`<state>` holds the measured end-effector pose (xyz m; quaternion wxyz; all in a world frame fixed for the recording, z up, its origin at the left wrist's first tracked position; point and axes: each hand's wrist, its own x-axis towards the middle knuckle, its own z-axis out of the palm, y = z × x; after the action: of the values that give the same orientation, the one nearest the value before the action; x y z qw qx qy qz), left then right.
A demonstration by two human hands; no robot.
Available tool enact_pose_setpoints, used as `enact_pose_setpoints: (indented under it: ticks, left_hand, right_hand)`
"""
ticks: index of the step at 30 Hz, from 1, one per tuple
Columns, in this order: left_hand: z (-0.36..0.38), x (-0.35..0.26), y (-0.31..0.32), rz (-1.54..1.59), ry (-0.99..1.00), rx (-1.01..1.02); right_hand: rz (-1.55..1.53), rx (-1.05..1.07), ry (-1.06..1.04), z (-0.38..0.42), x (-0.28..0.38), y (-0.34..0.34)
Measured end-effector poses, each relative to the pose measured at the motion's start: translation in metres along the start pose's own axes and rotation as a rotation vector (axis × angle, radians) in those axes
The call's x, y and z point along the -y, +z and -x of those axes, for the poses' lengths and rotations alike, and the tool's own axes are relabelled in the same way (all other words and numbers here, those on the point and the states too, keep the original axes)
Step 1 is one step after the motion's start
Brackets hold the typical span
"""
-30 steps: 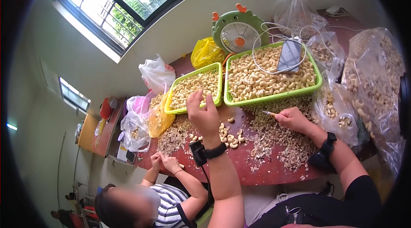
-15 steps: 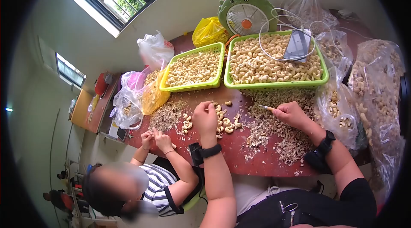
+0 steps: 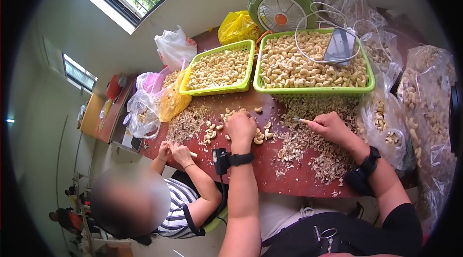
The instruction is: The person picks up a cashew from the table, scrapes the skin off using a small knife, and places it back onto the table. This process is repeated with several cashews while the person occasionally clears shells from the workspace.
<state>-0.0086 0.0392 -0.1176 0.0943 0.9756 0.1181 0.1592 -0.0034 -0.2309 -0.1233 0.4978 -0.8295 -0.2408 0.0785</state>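
My left hand (image 3: 241, 128) is lowered over a small heap of loose cashews (image 3: 211, 134) on the red table, covering part of it. Its fingers are bent down toward the nuts and mostly hidden by the back of the hand. In my right hand (image 3: 332, 128) is a small knife (image 3: 302, 120) with a light handle and a thin blade that points left. That hand hovers above a spread of brown skin flakes (image 3: 308, 148). A few single cashews (image 3: 259, 110) lie just beyond my left hand.
Two green baskets (image 3: 313, 91) (image 3: 218, 90) full of cashews stand behind, a phone (image 3: 340, 46) on the right one. A green fan (image 3: 281, 8) is at the back. Bags of nuts (image 3: 424, 93) line the right. To the left, a co-worker's hands (image 3: 176, 153) work near an orange bag (image 3: 174, 105).
My left hand has shifted right and down onto the cashew heap, from raised closed fingers to reaching among the nuts. My right hand keeps its knife in nearly the same place.
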Motion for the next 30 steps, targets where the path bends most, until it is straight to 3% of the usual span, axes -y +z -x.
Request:
enact_pose_setpoints:
  ticks: [1,6,11,18,20,24,26,30]
  left_hand:
    - [0.0,-0.002,0.002,-0.054,0.028,0.093]
    - [0.002,-0.007,0.012,-0.105,-0.014,0.103]
    - [0.005,-0.006,0.026,0.021,0.216,0.002]
    - [0.003,-0.006,0.029,0.078,0.09,0.082]
    - [0.009,-0.012,0.026,0.303,0.04,-0.01]
    - [0.018,-0.03,0.019,0.181,0.26,-0.054]
    - [0.017,-0.032,0.024,0.168,0.25,0.048]
    - [0.022,-0.043,0.019,0.195,0.215,0.053]
  right_hand:
    - [0.001,0.002,0.001,0.0,-0.001,0.0]
    - [0.009,0.015,0.002,0.002,-0.001,-0.002]
    - [-0.001,0.043,0.015,0.003,0.001,-0.002]
    - [0.007,0.039,0.025,0.005,0.004,-0.004]
    - [0.03,0.025,0.019,0.003,0.005,-0.005]
    - [0.001,0.021,0.018,0.006,0.002,-0.004]
    - [0.054,0.038,0.012,0.006,-0.001,-0.005]
    - [0.071,0.008,-0.046,0.009,-0.002,-0.007]
